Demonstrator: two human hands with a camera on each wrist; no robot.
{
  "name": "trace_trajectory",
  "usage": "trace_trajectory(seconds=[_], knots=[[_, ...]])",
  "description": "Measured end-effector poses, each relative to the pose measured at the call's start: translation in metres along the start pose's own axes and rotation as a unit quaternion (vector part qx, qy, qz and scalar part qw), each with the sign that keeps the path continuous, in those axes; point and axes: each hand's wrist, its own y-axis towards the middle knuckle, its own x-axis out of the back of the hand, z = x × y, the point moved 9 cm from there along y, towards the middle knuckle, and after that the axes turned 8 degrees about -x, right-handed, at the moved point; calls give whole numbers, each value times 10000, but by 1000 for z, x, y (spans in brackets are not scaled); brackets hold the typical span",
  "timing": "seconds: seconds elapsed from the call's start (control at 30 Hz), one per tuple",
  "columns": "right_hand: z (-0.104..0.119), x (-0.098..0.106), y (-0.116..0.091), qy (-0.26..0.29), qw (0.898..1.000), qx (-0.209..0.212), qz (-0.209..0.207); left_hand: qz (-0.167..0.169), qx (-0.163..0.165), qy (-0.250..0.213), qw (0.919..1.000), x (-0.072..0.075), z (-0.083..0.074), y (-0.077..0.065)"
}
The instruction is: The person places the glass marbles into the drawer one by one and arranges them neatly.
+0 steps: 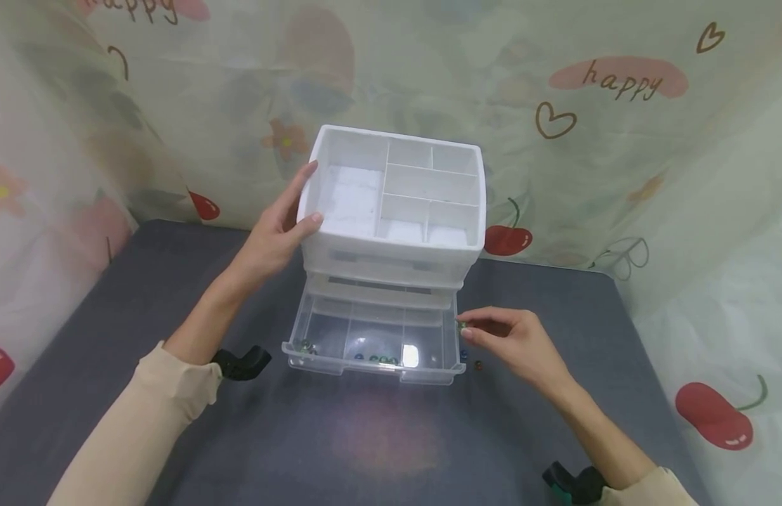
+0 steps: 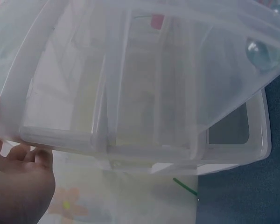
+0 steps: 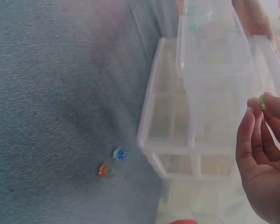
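Note:
A white plastic drawer organizer (image 1: 391, 242) with a divided top tray stands on the table. Its clear drawer (image 1: 372, 320) is pulled out at the front, with several glass marbles (image 1: 383, 360) along the front wall and in the left corner. My left hand (image 1: 270, 235) grips the organizer's left side, thumb and fingertips at the rim; in the left wrist view its fingers curl at the edge. Between thumb and fingertips, my right hand (image 1: 517, 344) pinches a green marble (image 3: 262, 101), close beside the drawer's right wall.
A blue marble (image 3: 120, 153) and an orange marble (image 3: 106, 170) lie on the dark tabletop (image 1: 391, 443), right of the drawer. Printed cloth (image 1: 618, 176) hangs behind and along both sides of the table.

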Motion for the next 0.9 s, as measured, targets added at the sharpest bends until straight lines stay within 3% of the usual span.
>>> trace_trajectory(seconds=[0.4,0.9], knots=[[27,-14,12,-152,9992,346,136,-37,10,-149,9999,-1,0,0],[48,-31,30,8,9986,458,257,-90,16,-176,9998,-1,-1,1]])
